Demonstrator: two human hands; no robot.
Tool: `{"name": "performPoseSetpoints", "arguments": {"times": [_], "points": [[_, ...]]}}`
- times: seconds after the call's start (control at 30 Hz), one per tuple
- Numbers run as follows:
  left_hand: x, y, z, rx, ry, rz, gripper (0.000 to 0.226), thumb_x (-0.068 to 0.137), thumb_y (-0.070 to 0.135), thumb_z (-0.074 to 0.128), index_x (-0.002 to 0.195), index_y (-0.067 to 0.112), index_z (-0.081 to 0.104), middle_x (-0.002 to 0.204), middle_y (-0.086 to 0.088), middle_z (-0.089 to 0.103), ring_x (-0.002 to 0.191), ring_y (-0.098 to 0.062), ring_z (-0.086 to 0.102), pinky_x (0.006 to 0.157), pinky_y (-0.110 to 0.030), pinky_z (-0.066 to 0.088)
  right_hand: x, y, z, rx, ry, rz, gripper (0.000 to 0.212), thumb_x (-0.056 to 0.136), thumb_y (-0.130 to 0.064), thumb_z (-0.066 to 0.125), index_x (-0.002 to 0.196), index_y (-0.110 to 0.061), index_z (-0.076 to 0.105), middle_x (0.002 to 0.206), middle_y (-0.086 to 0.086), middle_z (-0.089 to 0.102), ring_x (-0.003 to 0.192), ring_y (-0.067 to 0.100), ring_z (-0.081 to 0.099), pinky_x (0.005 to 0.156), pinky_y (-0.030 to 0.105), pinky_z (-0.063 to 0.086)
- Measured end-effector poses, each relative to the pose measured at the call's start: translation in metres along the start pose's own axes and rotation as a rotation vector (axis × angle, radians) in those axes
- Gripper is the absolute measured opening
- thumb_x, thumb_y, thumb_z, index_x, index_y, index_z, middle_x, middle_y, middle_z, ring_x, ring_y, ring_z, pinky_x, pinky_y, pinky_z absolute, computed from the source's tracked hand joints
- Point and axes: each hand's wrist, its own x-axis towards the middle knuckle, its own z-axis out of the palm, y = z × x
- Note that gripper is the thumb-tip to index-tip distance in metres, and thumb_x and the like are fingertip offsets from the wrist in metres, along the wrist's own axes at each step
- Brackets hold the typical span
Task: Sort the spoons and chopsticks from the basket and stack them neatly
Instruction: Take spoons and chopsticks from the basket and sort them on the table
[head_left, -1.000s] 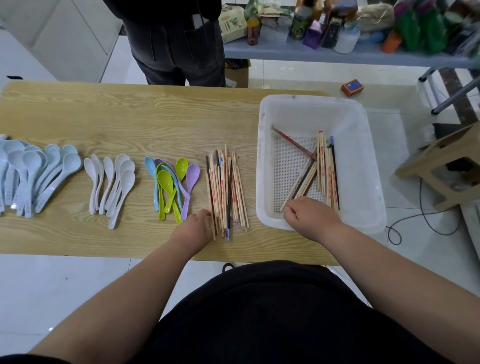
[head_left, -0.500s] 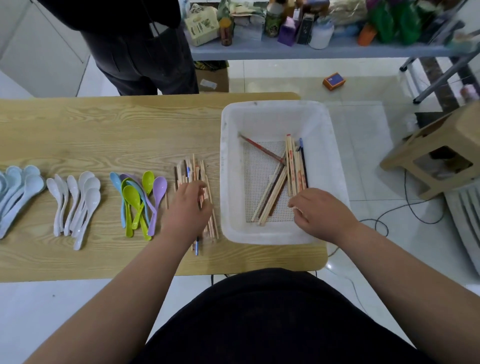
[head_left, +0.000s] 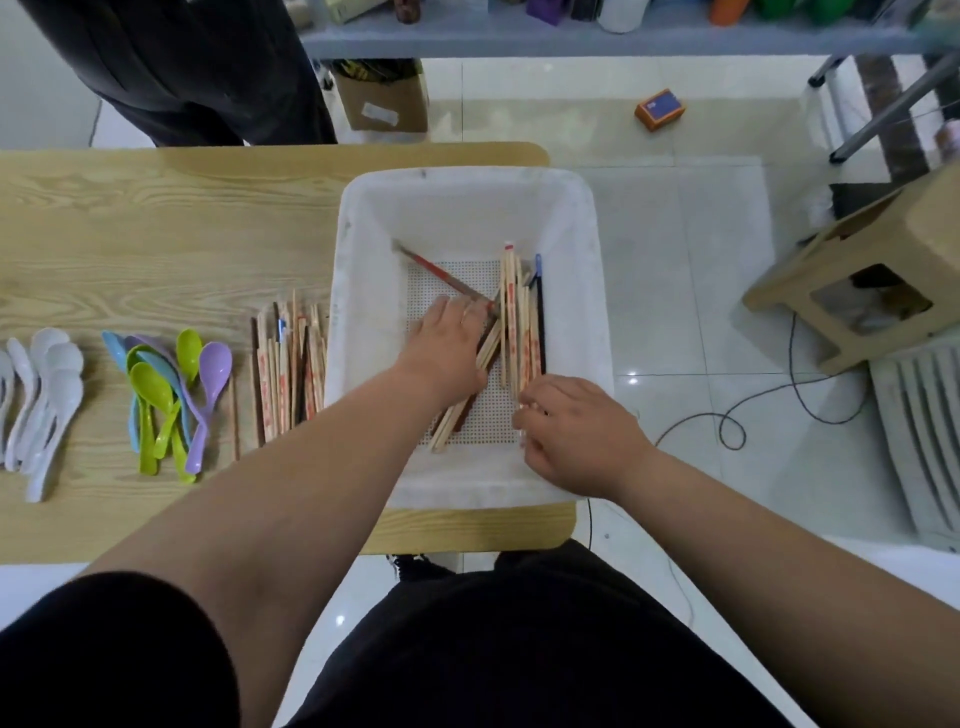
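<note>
Along the table's (head_left: 156, 218) left stretch lie my sorted groups: the white spoons (head_left: 44, 395) nearest the left edge, then the coloured spoons (head_left: 171, 395), each set fanned with bowls toward the far edge and handles toward me, which I judge keeps like with like and easy to square up. Next comes the chopstick pile (head_left: 288, 374), laid lengthwise just beside the basket's left wall, close enough that a transfer needs only a short carry. Over that wall, the white basket (head_left: 467, 208) sits at the table's right end, overhanging its right edge, and holds only chopsticks as far as I can see. My left hand (head_left: 447, 348) reaches across the near-left rim with fingers spread and flat, palm down, pressing on the slanted chopsticks (head_left: 467, 400) that run from the basket's centre toward its near wall; it clasps nothing that I can make out, and a red chopstick (head_left: 441, 273) pokes out beyond my fingertips toward the far-left corner. My right hand (head_left: 566, 431) is curled at the near ends of the straight bundle (head_left: 519, 322) by the right wall, fingertips touching them, though whether I have truly pinched any I cannot tell. Gathering both lots together looks like the step in hand.
</note>
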Motion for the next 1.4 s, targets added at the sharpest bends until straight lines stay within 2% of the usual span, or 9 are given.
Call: {"name": "performPoseSetpoints", "arguments": {"times": [0.13,0.27,0.37,0.7,0.87,1.0,1.2,1.3,1.4], "points": [[0.036,0.004,0.001,0.195,-0.138,-0.084,0.121,0.079,0.073,0.060,0.158,0.015,-0.011,0.167,-0.009,-0.011,0.153,-0.034,-0.014,0.123,-0.055,-0.001,0.000,0.002,0.007,-0.003,0.024,0.012,0.029,0.084,-0.031,0.053,0.097,-0.014,0.072,0.109,0.007,0.066,0.108,0.027,0.059,0.087,0.042,0.048],[0.039,0.010,0.005,0.259,-0.083,-0.069,0.101,0.074,0.073,0.058,0.149,0.013,0.027,0.149,-0.013,0.033,0.143,-0.035,0.026,0.120,-0.055,0.017,0.002,0.003,0.012,0.000,0.050,0.009,0.029,0.084,-0.032,0.048,0.091,-0.014,0.069,0.099,0.006,0.064,0.098,0.028,0.059,0.081,0.040,0.045],[0.031,0.017,0.008,0.199,-0.082,-0.075,0.076,0.083,0.061,0.058,0.134,0.008,0.040,0.135,-0.015,0.047,0.126,-0.034,0.043,0.107,-0.047,0.039,0.002,0.003,0.013,0.002,0.063,0.001,0.026,0.083,-0.032,0.051,0.087,-0.014,0.068,0.093,0.006,0.062,0.093,0.028,0.058,0.077,0.039,0.043],[0.026,0.011,-0.004,0.148,-0.183,-0.136,0.075,0.088,0.060,0.062,0.135,0.004,0.041,0.136,-0.018,0.050,0.126,-0.034,0.047,0.103,-0.050,0.042,0.005,0.002,0.005,-0.050,-0.012,-0.005,0.032,0.086,-0.035,0.045,0.092,-0.015,0.069,0.094,0.005,0.063,0.092,0.026,0.059,0.078,0.039,0.043],[0.022,0.003,-0.003,0.016,-0.108,-0.089,0.056,0.091,0.047,0.065,0.128,0.009,0.048,0.127,-0.014,0.054,0.118,-0.031,0.050,0.099,-0.044,0.046,0.007,-0.002,0.001,-0.065,-0.058,0.017,0.027,0.082,-0.033,0.052,0.089,-0.014,0.069,0.089,0.006,0.063,0.086,0.028,0.060,0.075,0.038,0.046],[0.004,-0.006,-0.014,-0.096,-0.016,-0.028,0.056,0.086,0.030,0.068,0.136,0.014,0.049,0.131,-0.009,0.051,0.124,-0.029,0.048,0.106,-0.043,0.042,0.015,-0.013,-0.013,0.005,-0.134,0.116,0.030,0.088,-0.028,0.055,0.111,-0.011,0.064,0.109,0.011,0.061,0.102,0.031,0.057,0.083,0.041,0.046],[-0.072,-0.055,-0.017,-0.021,0.254,-0.016,0.047,0.086,0.020,0.063,0.131,0.007,0.059,0.129,-0.012,0.059,0.126,-0.032,0.051,0.110,-0.044,0.040,0.051,-0.031,-0.020,0.202,-0.277,0.469,0.069,0.095,-0.037,0.054,0.152,-0.013,0.023,0.145,0.019,0.034,0.126,0.035,0.041,0.091,0.043,0.046],[-0.107,-0.079,0.003,0.032,0.322,0.016,0.045,0.083,0.024,0.068,0.125,0.007,0.064,0.131,-0.013,0.060,0.139,-0.036,0.042,0.116,-0.054,0.033,0.073,-0.029,-0.005,0.224,-0.328,0.605,0.080,0.094,-0.039,0.058,0.156,-0.015,0.013,0.159,0.027,0.014,0.140,0.042,0.030,0.105,0.050,0.044],[-0.121,-0.082,0.018,-0.075,0.307,0.064,0.051,0.084,0.039,0.054,0.125,0.013,0.064,0.142,-0.010,0.053,0.150,-0.035,0.024,0.118,-0.057,0.028,0.087,-0.028,0.010,0.198,-0.320,0.685,0.083,0.094,-0.035,0.059,0.158,-0.014,0.009,0.160,0.028,0.011,0.143,0.043,0.025,0.109,0.050,0.040]]}}
